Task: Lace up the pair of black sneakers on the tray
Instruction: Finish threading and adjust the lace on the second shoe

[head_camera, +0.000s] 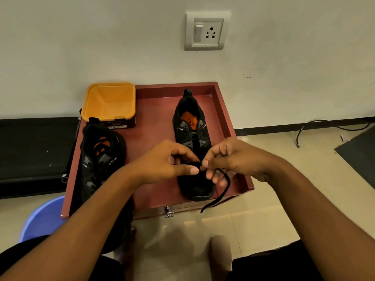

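Note:
Two black sneakers with grey panels and orange insoles stand on a maroon tray (156, 110). The right sneaker (190, 126) points its toe toward me. My left hand (164, 161) and my right hand (231, 159) meet over its toe half, and each pinches the black lace (222, 191) between thumb and fingers. One loose end of the lace curves down past the tray's front edge. The left sneaker (99, 155) sits at the tray's left side, and my left forearm hides its front part.
An orange square tub (109, 102) stands at the tray's back left corner. A blue plastic stool (42, 218) is on the floor at the left. The wall with a socket plate (207, 31) rises behind the tray. A cable (324, 126) lies on the floor at the right.

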### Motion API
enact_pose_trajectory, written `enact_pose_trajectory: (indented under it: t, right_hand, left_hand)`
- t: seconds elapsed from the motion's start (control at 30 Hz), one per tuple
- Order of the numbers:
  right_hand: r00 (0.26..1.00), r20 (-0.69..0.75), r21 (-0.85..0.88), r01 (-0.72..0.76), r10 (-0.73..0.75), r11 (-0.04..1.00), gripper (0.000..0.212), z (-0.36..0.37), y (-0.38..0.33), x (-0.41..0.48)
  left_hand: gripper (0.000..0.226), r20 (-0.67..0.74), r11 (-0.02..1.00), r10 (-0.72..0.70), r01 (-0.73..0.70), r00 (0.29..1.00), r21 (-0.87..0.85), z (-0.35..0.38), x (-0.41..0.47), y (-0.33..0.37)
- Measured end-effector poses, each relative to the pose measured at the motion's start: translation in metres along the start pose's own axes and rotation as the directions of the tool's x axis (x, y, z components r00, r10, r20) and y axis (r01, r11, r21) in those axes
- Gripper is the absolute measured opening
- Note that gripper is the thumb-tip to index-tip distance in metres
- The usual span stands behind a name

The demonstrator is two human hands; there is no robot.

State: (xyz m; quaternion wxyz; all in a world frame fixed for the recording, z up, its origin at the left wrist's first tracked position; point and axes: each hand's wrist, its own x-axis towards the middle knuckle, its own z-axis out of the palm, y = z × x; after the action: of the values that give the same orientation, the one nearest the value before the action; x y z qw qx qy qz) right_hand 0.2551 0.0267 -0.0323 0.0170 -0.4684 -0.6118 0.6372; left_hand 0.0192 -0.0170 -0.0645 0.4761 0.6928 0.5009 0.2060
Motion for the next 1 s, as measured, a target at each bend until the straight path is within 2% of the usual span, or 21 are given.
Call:
enact_pose_trajectory:
  t: [0.07,0.23,0.3,0.37,0.47,0.53,0.67,0.77,0.83,0.9,1.0]
  right_hand:
    - [1.000,0.002,0.031,0.024,-0.024,0.999,0.016,0.006,-0.002,0.006]
    - [0.999,0.024,-0.074,-0.042,0.044,0.996,0.016,-0.012,0.005,-0.002]
    - [0.998,0.029,-0.072,-0.057,0.059,0.996,0.017,-0.014,0.005,-0.003]
    - [0.999,0.039,-0.030,-0.023,0.024,0.999,0.018,-0.006,0.001,0.002]
    - [0.998,0.044,0.038,0.041,-0.042,0.998,0.019,0.006,-0.005,0.011]
    - [0.999,0.036,0.024,0.035,-0.036,0.999,0.018,0.004,-0.006,0.012]
    - [1.000,0.015,-0.045,-0.020,0.020,0.999,0.017,-0.011,-0.001,0.007]
    - [0.999,0.033,-0.009,-0.007,0.007,1.000,0.020,-0.004,-0.002,0.012]
    - [0.998,0.058,0.000,0.018,-0.018,1.000,0.022,0.004,-0.005,0.016]
    - [0.998,0.067,-0.021,0.025,-0.023,0.999,0.020,0.003,-0.006,0.016]
    - [1.000,0.022,-0.068,-0.006,0.007,0.998,0.014,-0.011,-0.001,0.010]
  left_hand:
    - [0.003,0.016,1.000,0.007,-0.007,1.000,0.011,0.001,0.003,0.004]
    - [0.015,0.010,0.954,-0.164,0.156,0.986,0.255,-0.036,-0.008,-0.024]
    - [0.011,0.016,0.972,-0.175,0.170,0.984,0.160,-0.031,-0.010,-0.024]
    - [0.022,0.039,0.991,-0.129,0.130,0.991,-0.027,-0.016,-0.007,-0.012]
    - [0.015,0.020,0.996,-0.017,0.019,1.000,-0.087,0.001,0.000,0.001]
    - [0.010,-0.025,0.996,-0.063,0.061,0.998,-0.057,-0.009,0.000,-0.005]
    - [0.003,-0.026,0.979,-0.152,0.154,0.988,0.135,-0.038,-0.010,-0.025]
    - [0.014,-0.004,0.996,-0.087,0.087,0.996,-0.036,-0.020,-0.008,-0.011]
    - [0.011,0.004,0.996,-0.047,0.047,0.999,-0.075,-0.008,-0.002,-0.002]
    - [0.005,0.010,0.997,-0.083,0.083,0.996,-0.003,-0.014,0.000,-0.005]
    - [0.011,0.021,0.977,-0.178,0.174,0.984,0.124,-0.036,-0.007,-0.022]
